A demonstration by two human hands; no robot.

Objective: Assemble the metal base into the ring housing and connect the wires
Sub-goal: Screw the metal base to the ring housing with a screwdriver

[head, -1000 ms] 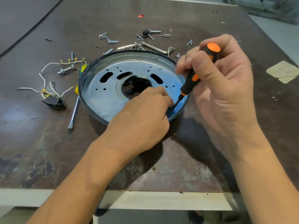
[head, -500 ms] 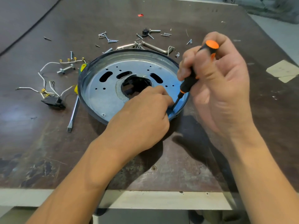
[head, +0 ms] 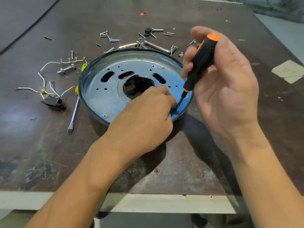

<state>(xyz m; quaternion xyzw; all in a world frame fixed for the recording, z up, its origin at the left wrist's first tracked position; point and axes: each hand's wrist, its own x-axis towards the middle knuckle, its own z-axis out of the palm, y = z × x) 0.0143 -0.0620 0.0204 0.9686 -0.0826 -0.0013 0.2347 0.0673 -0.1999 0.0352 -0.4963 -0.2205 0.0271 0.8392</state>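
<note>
The silver metal base (head: 105,96) lies inside the dark ring housing (head: 81,89) at the table's middle. A screw head (head: 104,116) shows at the base's near rim. My left hand (head: 144,122) rests on the base's near right part, its fingertips pinched together round a small screw, mostly hidden, at the driver's tip. My right hand (head: 230,89) grips the black and orange screwdriver (head: 202,60), tilted, its tip down by those fingertips. White wires with brass terminals (head: 49,63) and a black switch (head: 52,101) lie left of the housing.
A flat-blade screwdriver (head: 74,112) lies against the housing's left side. Several loose screws (head: 110,37) and a hex key (head: 158,46) are scattered behind the housing. Paper scraps (head: 289,71) sit at far right. The table's front edge (head: 148,201) is near.
My right hand's fingers have shifted on the screwdriver handle, as in a turn, while the tip stays at the same spot. My left hand has not moved.
</note>
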